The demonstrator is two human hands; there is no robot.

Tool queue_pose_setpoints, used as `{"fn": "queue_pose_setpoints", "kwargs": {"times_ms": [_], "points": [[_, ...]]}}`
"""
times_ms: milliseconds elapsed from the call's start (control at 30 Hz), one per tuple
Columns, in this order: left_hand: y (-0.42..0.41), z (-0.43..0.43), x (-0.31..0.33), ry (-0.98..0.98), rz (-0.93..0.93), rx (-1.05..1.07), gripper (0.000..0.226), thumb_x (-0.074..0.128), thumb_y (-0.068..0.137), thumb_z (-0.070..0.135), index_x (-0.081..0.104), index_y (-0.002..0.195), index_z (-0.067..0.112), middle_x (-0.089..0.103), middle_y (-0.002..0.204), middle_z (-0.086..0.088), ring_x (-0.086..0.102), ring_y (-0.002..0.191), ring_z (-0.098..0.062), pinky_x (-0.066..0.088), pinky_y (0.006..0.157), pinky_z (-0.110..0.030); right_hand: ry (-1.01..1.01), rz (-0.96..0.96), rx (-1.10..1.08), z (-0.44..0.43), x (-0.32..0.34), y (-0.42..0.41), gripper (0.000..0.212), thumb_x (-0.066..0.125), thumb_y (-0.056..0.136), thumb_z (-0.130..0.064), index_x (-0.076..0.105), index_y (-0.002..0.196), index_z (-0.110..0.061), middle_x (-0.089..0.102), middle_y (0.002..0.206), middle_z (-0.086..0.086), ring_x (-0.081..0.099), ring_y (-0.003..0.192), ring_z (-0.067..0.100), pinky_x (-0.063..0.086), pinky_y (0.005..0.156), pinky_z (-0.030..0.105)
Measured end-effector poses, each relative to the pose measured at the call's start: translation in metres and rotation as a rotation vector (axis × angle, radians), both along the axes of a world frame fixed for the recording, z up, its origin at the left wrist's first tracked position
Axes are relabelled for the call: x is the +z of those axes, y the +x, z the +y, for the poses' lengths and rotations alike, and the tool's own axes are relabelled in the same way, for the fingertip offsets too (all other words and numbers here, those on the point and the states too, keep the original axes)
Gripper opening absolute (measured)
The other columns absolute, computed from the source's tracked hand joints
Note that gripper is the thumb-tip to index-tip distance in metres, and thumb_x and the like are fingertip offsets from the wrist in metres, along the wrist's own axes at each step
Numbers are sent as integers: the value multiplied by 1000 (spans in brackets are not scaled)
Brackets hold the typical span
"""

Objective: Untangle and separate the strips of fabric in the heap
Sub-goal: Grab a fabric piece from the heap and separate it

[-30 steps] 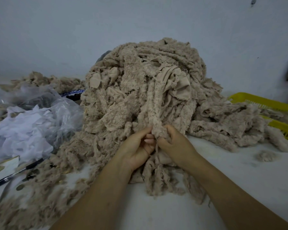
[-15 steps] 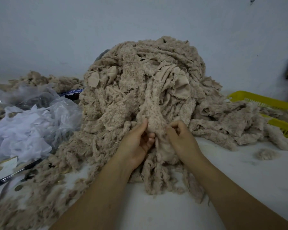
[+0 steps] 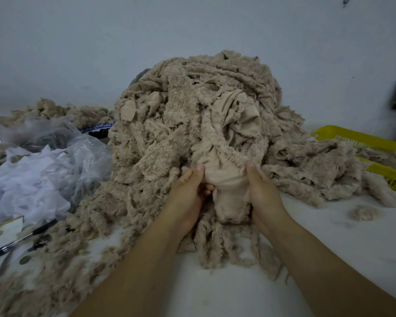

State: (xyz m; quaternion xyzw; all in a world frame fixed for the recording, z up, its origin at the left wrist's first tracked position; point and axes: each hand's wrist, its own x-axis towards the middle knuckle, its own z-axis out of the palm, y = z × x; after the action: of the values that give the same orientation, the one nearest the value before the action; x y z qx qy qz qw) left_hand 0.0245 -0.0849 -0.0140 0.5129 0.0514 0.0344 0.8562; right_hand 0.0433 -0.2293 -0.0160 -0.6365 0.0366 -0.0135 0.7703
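Both forearms are stretched forward over the table [image 3: 352, 243], with the left hand [image 3: 189, 193] and right hand [image 3: 264, 193] raised at the foot of the heap [image 3: 183, 106], thumbs uppermost. Half a second back they were nearly touching; now they have been drawn apart, and a strip [image 3: 226, 179] is spread smooth-side out between them. Its edges are pinched under each thumb; the fingers behind are mostly hidden, probably curled. The rest of the heap is piled just beyond the knuckles.

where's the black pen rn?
Head view, far left: the black pen lies on the table just below the plastic bag of white scraps, at the left fringe of the fabric heap.
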Motion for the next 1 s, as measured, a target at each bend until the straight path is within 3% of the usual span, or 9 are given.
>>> {"fn": "queue_pose_setpoints", "kwargs": {"times_ms": [133, 233, 300, 400, 500, 633, 767, 867, 1000], "points": [[0, -1, 2, -84, 66, -71, 26, 51, 102, 26, 65, 116, 8, 59, 75, 3, 46, 53, -5, 43, 56, -19, 60, 2, 31, 5, 2, -3, 44, 44, 102, -42, 63, 128, -12, 67, 123, 0, 62, 113, 13, 48, 101, 31], [-4, -3, 4, -81, 42, -167, 49, 58, 95, 34, 59, 133, 3, 65, 87, 0, 54, 62, -9, 46, 67, -21, 44, -15, 66, 2, -1, 0, 37, 45, 102, -42, 66, 118, -16, 69, 106, -9, 64, 97, 1, 50, 81, 16], [-7, -3, 7, -104, -2, -238, 53, 62, 90, 33, 60, 132, 1, 72, 110, -11, 71, 91, -20, 56, 84, -25, 24, -33, 83, 3, -4, 0, 31, 46, 102, -41, 67, 112, -21, 70, 105, -10, 64, 94, -3, 49, 78, 13], [-9, -3, 7, -104, -11, -252, 44, 62, 93, 24, 61, 130, -1, 66, 126, -20, 65, 117, -28, 54, 97, -32, -46, -73, 107, 7, -5, -2, 30, 47, 101, -44, 62, 120, -26, 63, 118, -12, 60, 105, 2, 45, 86, 16], [-9, -4, 2, 64, 11, -165, 39, 63, 95, 22, 60, 122, -6, 68, 115, -24, 67, 102, -29, 55, 87, -34, -216, -170, 198, 13, -10, -4, 35, 53, 85, -66, 57, 107, -38, 63, 107, -25, 63, 94, -8, 48, 80, 12], [-10, -10, 1, 162, 22, -96, 19, 60, 98, 19, 68, 110, 8, 75, 107, -14, 73, 99, -22, 59, 80, -28, -308, -193, 201, 17, -12, -2, 32, 55, 93, -54, 66, 114, -31, 72, 109, -9, 67, 105, 10, 50, 100, 37], [-6, -5, 5, 30, 80, -40, 21, 59, 98, 22, 71, 111, 12, 77, 101, -8, 74, 92, -18, 58, 70, -26, -538, -313, 250, 19, -8, -11, 27, 46, 99, -50, 64, 80, -52, 68, 80, -27, 62, 80, -10, 45, 72, 8], [-2, -4, 5, -76, 160, 20, 17, 56, 99, 23, 67, 93, 11, 68, 62, -2, 64, 50, -10, 49, 46, -19, -594, -385, 303, 24, -5, -17, 35, 47, 100, -46, 62, 69, -40, 65, 73, -32, 60, 70, -12, 41, 59, 6], [10, 19, 6, -301, 239, 119, 34, 44, 105, 29, 55, 77, 14, 52, 50, 4, 43, 40, -6, 34, 43, -17, -602, -409, 369, 19, -5, -21, 49, 45, 97, -55, 55, 72, -14, 63, 66, -4, 57, 60, 13, 46, 58, 28]]}}
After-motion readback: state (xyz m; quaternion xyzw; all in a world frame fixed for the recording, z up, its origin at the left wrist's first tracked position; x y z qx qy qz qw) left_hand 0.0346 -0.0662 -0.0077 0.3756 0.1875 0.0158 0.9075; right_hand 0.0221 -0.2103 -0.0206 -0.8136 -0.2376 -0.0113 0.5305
